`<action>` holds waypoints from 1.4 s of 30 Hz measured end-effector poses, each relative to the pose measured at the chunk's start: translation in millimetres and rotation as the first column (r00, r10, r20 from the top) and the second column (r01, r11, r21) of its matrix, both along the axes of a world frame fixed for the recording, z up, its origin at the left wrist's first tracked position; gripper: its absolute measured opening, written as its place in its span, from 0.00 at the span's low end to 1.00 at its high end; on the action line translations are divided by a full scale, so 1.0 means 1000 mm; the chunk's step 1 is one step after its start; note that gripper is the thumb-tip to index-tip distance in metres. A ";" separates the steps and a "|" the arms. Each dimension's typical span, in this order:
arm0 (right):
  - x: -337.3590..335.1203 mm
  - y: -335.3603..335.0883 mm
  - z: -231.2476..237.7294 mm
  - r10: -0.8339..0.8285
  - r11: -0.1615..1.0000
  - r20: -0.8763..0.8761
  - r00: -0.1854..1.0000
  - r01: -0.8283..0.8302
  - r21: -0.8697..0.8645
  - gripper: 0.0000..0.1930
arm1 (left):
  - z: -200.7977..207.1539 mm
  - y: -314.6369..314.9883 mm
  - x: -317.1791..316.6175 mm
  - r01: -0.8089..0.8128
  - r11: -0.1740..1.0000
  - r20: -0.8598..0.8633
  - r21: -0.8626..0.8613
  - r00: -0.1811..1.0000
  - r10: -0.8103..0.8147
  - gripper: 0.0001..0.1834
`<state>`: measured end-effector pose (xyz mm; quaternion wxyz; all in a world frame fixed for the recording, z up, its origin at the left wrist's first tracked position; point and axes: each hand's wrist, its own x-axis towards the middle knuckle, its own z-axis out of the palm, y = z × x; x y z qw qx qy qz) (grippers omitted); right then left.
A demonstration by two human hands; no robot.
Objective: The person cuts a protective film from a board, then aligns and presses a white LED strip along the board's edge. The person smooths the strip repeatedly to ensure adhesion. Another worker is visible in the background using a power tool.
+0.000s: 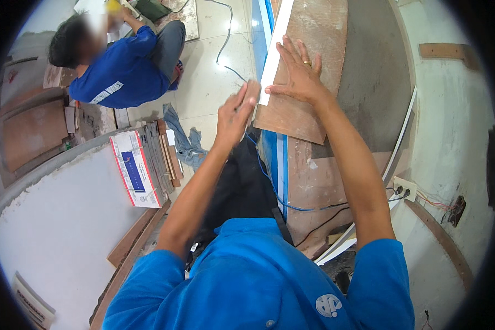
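My left hand (232, 120), slightly blurred, is closed around a small flat brownish block (252, 92). The block is at the left edge of a brown plywood board (289, 119); its exact kind is not clear, nor whether it touches the edge. My right hand (301, 77) lies spread on the board, with the thumb and fingertips reaching a long white strip (276, 47) along the board's left side. Nothing is gripped in that hand. Under the plywood is a larger bench top, its far part a grey surface (371, 82), with blue edging (269, 151) at its left side.
A co-worker in a blue shirt (124, 77) squats on the tiled floor (203, 104) at far left. Left of me, a white box (136, 169) stands beside stacked panels. Jeans (184, 143) lie on the floor. A blue cable (269, 181) crosses the bench's side towards a wall socket (404, 190).
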<state>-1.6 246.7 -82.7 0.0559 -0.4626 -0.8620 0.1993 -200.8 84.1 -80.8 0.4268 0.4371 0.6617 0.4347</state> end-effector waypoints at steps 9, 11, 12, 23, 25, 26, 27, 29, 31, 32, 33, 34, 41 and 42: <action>0.000 -0.003 0.005 -0.009 1.000 0.049 0.999 0.010 -0.023 0.73 | -0.017 -0.017 0.002 -0.037 0.996 0.123 0.076 0.992 0.027 0.36; 0.002 -0.002 0.003 0.009 1.000 0.060 0.998 -0.009 -0.005 0.75 | -0.001 0.018 0.003 -0.004 1.000 0.049 0.022 0.999 0.003 0.36; -0.002 -0.001 0.004 0.021 0.999 0.072 0.997 -0.020 -0.025 0.75 | 0.004 0.041 0.000 0.002 1.000 0.008 0.001 1.000 -0.002 0.36; -0.002 0.000 0.003 0.031 0.999 0.053 0.998 -0.030 -0.029 0.75 | 0.003 0.050 -0.001 0.021 1.000 0.045 0.010 0.999 -0.022 0.35; -0.007 0.000 0.007 0.033 0.998 0.096 0.995 -0.028 -0.056 0.74 | -0.004 0.077 0.000 -0.031 0.995 0.257 0.090 0.966 0.006 0.34; -0.008 0.002 0.009 0.033 0.998 0.117 0.993 -0.025 -0.065 0.74 | -0.008 0.073 -0.001 -0.104 0.992 0.379 0.074 0.923 0.069 0.33; -0.004 0.003 0.008 0.019 0.999 0.102 0.995 -0.014 -0.051 0.74 | -0.006 0.063 -0.001 -0.157 0.987 0.493 0.041 0.862 0.117 0.33; -0.001 -0.002 0.005 0.004 0.999 0.056 0.998 -0.002 -0.033 0.74 | -0.008 0.030 -0.012 -0.187 0.979 0.625 -0.079 0.756 0.195 0.33; 0.000 -0.002 0.003 0.001 1.000 0.048 0.999 -0.001 -0.002 0.74 | -0.004 0.002 -0.014 -0.128 0.988 0.539 -0.092 0.827 0.157 0.33; 0.001 -0.003 0.001 -0.001 1.000 0.047 0.999 0.000 0.013 0.74 | -0.002 -0.009 -0.014 -0.098 0.990 0.497 -0.102 0.857 0.136 0.33; 0.001 -0.002 0.000 0.007 1.000 0.035 0.999 -0.008 0.021 0.74 | -0.003 -0.013 -0.011 -0.088 0.992 0.473 -0.095 0.872 0.123 0.35; 0.001 -0.001 -0.001 0.014 0.999 0.024 1.000 -0.015 0.030 0.74 | -0.004 -0.017 -0.010 -0.074 0.994 0.459 -0.075 0.883 0.101 0.35; 0.001 -0.002 0.000 0.015 0.998 0.044 0.999 -0.018 0.052 0.73 | -0.011 -0.019 -0.003 -0.008 1.000 0.198 0.008 0.980 0.006 0.37; 0.002 -0.002 0.000 0.014 0.999 0.045 0.999 -0.016 0.043 0.73 | -0.009 -0.011 -0.003 0.001 1.000 0.166 -0.003 0.986 -0.001 0.37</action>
